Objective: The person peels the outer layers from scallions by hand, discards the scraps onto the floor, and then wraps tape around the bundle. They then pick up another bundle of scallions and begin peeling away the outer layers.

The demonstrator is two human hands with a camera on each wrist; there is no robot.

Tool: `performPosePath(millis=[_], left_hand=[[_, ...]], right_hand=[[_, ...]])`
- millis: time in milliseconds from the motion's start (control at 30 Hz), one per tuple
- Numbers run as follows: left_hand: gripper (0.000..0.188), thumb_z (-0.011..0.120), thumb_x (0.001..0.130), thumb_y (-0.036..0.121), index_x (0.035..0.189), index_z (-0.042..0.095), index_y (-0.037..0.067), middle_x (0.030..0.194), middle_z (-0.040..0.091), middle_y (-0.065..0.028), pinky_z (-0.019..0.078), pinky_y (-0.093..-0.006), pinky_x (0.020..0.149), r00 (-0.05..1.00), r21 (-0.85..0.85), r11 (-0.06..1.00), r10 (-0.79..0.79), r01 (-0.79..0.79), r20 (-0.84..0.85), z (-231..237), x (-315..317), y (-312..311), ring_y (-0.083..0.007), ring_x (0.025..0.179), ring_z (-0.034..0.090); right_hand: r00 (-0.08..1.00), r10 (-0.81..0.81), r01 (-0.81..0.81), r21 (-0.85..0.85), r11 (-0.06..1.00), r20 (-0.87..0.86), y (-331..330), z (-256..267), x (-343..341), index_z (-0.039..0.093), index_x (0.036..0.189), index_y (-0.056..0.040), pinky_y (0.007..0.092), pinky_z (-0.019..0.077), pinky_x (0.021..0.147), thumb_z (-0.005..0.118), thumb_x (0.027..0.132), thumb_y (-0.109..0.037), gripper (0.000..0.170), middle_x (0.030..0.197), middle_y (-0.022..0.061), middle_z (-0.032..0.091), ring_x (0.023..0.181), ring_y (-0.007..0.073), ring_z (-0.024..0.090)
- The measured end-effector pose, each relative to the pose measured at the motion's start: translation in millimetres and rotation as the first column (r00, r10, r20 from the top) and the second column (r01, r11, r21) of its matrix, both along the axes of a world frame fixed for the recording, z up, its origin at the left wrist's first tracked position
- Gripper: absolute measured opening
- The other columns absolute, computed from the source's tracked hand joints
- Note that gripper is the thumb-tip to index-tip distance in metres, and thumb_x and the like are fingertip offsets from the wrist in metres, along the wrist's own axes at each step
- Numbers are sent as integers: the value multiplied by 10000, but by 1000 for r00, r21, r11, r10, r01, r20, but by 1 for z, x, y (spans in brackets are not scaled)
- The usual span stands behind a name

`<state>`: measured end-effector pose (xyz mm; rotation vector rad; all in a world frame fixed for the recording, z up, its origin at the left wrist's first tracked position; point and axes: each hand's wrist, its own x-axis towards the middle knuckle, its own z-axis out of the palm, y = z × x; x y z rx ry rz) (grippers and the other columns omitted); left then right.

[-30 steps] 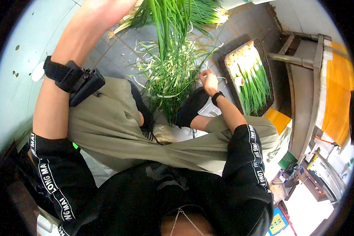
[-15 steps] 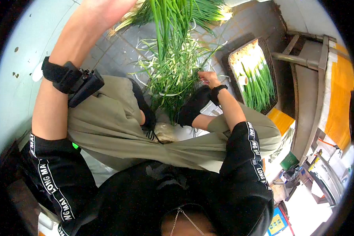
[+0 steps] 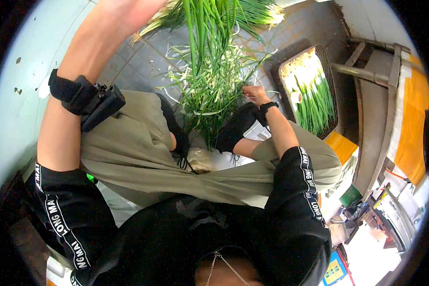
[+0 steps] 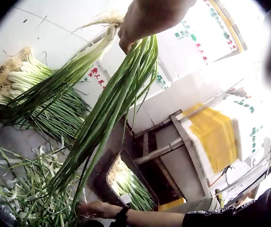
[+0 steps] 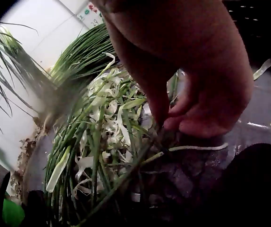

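High up, my left hand [image 4: 152, 19] grips a bunch of scallions [image 4: 119, 94] near the white root end, and the green leaves hang down. The head view cuts this hand off at its top edge. Lower down, my right hand [image 3: 256, 95] is at the right side of a heap of scallion trimmings [image 3: 207, 90]. In the right wrist view, its thumb and fingertips [image 5: 173, 124] pinch together on a thin scallion leaf [image 5: 137, 163]. The tips of the hanging leaves reach down over the heap.
A dark basket [image 3: 332, 125] of scallions stands on the tiled floor to the right. More scallions [image 4: 55, 101] lie behind the heap. My black shoes [image 3: 236, 127] flank it. A metal frame [image 3: 362, 72] and taped foam boxes [image 4: 213, 137] stand at the right.
My right hand has turned at the wrist and shifted slightly, staying beside the heap. The left hand keeps the scallions raised. The head view has shifted a little.
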<state>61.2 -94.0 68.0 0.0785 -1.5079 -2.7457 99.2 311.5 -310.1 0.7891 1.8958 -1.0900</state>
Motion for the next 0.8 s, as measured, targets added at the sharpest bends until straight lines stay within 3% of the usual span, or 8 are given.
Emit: performPosePath(millis=[133, 200, 333, 400, 433, 500, 600, 800], left_hand=[[485, 367, 1069, 324, 1314, 432, -89, 1139, 592, -132, 487, -349, 979, 998, -2, 999, -49, 49, -40, -4, -3, -5, -189, 1024, 580], [483, 365, 1070, 326, 1307, 437, -88, 1134, 594, -130, 488, -347, 977, 999, 5, 999, -39, 39, -25, -1, -1, -2, -188, 1020, 581], [483, 356, 1074, 327, 1303, 441, -89, 1139, 596, -134, 488, -345, 976, 1000, 6, 1000, -13, 13, -8, 3, 2, 2, -190, 1022, 586], [487, 357, 1074, 324, 1316, 433, -91, 1153, 595, -139, 487, -346, 981, 999, 14, 1000, -24, 24, -24, -1, -1, -3, -194, 1033, 587], [492, 358, 1074, 322, 1330, 425, -93, 1167, 594, -145, 486, -348, 986, 999, 21, 999, -36, 37, -39, -3, -3, -4, -197, 1043, 587], [498, 361, 1073, 321, 1343, 416, -95, 1186, 590, -149, 485, -349, 990, 998, 20, 999, -34, 35, -45, -4, -1, -4, -199, 1055, 586], [510, 366, 1071, 321, 1363, 402, -96, 1215, 581, -155, 483, -350, 996, 998, 19, 1000, -16, 17, -62, -1, 3, 2, -201, 1071, 582], [529, 369, 1069, 331, 1369, 392, -103, 1226, 573, -163, 482, -353, 1000, 999, 16, 1000, -21, 21, -27, 1, 0, 1, -200, 1080, 579]], right_hand=[[999, 45, -46, 42, 998, 25, 21, -20, -3, 732, 869, -57, 269, 466, 540, 763, 840, -204, 153, 769, 23, 686, 671, 125, 624], [891, 329, -395, -177, 902, -311, 40, -28, 1, 760, 954, -85, 262, 494, 562, 759, 833, -207, 172, 813, 24, 708, 704, 135, 648], [987, 153, -160, -203, 966, -52, 40, -23, -10, 746, 1033, -116, 303, 509, 651, 745, 867, -302, 249, 960, -20, 737, 744, 114, 640], [924, 379, -364, 193, 911, -50, 31, -19, -13, 754, 1023, -117, 354, 536, 666, 730, 868, -312, 251, 923, 3, 750, 748, 167, 677], [924, 380, -365, 192, 911, -50, 29, -16, -14, 754, 1023, -117, 354, 536, 666, 730, 868, -312, 251, 923, 3, 750, 748, 167, 677], [691, 721, -575, 565, 591, -50, 25, -9, -16, 755, 1015, -116, 416, 555, 723, 710, 866, -292, 235, 898, 75, 753, 800, 260, 713], [451, 861, -600, 634, 488, -235, 17, 5, -12, 743, 1002, -96, 443, 556, 772, 699, 855, -273, 234, 906, 130, 740, 868, 328, 708], [325, 857, -483, 708, 514, -400, -4, 24, -14, 678, 1008, -100, 476, 539, 780, 694, 870, -259, 211, 968, 136, 692, 879, 369, 670]])
